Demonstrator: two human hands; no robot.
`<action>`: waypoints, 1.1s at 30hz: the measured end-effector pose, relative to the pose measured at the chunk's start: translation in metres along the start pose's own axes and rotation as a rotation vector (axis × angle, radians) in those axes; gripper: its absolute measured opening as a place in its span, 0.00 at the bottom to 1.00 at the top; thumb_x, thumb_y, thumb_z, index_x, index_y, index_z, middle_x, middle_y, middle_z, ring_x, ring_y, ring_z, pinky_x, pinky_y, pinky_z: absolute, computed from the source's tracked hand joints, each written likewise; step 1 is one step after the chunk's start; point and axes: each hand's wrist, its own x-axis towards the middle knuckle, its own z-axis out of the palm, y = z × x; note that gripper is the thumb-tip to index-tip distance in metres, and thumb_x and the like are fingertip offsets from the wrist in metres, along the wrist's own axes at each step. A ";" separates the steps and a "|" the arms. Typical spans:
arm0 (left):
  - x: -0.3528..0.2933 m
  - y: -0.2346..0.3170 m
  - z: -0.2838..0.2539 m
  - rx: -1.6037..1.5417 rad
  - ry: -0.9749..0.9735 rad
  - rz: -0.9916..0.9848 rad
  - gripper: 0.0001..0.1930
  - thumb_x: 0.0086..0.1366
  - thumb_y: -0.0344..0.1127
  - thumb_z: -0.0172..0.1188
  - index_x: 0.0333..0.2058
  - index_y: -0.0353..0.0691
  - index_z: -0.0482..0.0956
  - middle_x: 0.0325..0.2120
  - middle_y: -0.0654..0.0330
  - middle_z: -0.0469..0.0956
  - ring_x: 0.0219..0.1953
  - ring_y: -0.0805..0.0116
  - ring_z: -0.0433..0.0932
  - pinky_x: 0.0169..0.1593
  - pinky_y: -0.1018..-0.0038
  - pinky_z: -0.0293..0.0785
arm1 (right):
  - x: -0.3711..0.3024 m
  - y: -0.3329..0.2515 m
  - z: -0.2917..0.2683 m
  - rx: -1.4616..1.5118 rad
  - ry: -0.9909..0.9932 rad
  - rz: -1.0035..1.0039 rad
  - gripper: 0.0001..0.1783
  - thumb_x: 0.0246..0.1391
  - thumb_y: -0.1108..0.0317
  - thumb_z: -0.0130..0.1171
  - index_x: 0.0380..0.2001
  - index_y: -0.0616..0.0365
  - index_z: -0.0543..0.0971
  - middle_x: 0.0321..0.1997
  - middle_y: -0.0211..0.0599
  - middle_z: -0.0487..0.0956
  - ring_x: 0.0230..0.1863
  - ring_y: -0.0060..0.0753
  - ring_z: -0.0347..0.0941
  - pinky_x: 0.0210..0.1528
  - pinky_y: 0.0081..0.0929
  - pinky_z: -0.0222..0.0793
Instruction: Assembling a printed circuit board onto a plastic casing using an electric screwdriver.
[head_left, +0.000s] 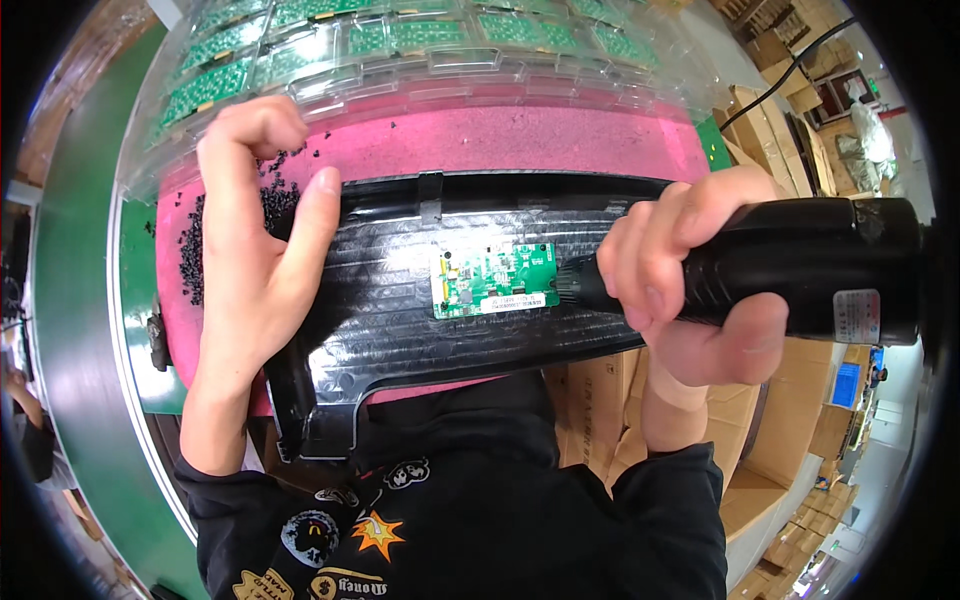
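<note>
My right hand [690, 270] is wrapped round a thick black electric screwdriver [810, 265], held nearly level. Its narrow front end points left, to the right edge of a green circuit board [495, 280]; the tip is hard to make out. The board lies on the inner side of a long black plastic housing [390, 330]. Over the housing's left end is my left hand [250, 230], open, thumb apart from the bent index finger, nothing visible between them. Beside and partly behind it are many small black screws [190, 265].
A pink mat [560, 130] on the green bench [85, 330] lies under the housing. Clear plastic trays [420, 60] with several green boards stand at the far side. Cardboard boxes [740, 440] are at the right. A black cable [790, 70] hangs at the upper right.
</note>
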 end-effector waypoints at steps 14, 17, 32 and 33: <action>-0.001 0.015 -0.012 0.248 -0.578 0.010 0.10 0.58 0.29 0.61 0.38 0.34 0.75 0.32 0.50 0.75 0.38 0.47 0.77 0.42 0.60 0.73 | 0.035 0.004 -0.043 0.453 0.516 0.338 0.16 0.62 0.56 0.58 0.41 0.57 0.70 0.29 0.28 0.71 0.30 0.25 0.70 0.42 0.31 0.71; -0.004 0.019 -0.007 0.288 -0.647 0.060 0.09 0.60 0.31 0.61 0.36 0.35 0.74 0.32 0.51 0.74 0.38 0.48 0.77 0.40 0.59 0.74 | 0.031 0.008 -0.077 0.530 0.527 0.309 0.14 0.62 0.63 0.57 0.43 0.61 0.70 0.41 0.36 0.74 0.45 0.34 0.73 0.56 0.46 0.74; -0.040 0.087 -0.071 0.185 0.161 0.067 0.27 0.60 0.32 0.67 0.58 0.31 0.72 0.42 0.49 0.79 0.43 0.57 0.79 0.49 0.61 0.77 | -0.155 -0.041 -0.336 -1.136 1.130 -0.181 0.22 0.51 0.72 0.59 0.50 0.61 0.67 0.47 0.42 0.73 0.47 0.33 0.72 0.49 0.32 0.71; -0.045 0.088 -0.078 0.240 0.322 0.074 0.30 0.59 0.32 0.69 0.59 0.30 0.70 0.42 0.47 0.79 0.43 0.56 0.79 0.49 0.60 0.77 | -0.195 -0.033 -0.358 -1.366 1.093 -0.044 0.22 0.50 0.71 0.59 0.48 0.62 0.67 0.46 0.47 0.73 0.48 0.42 0.73 0.51 0.36 0.70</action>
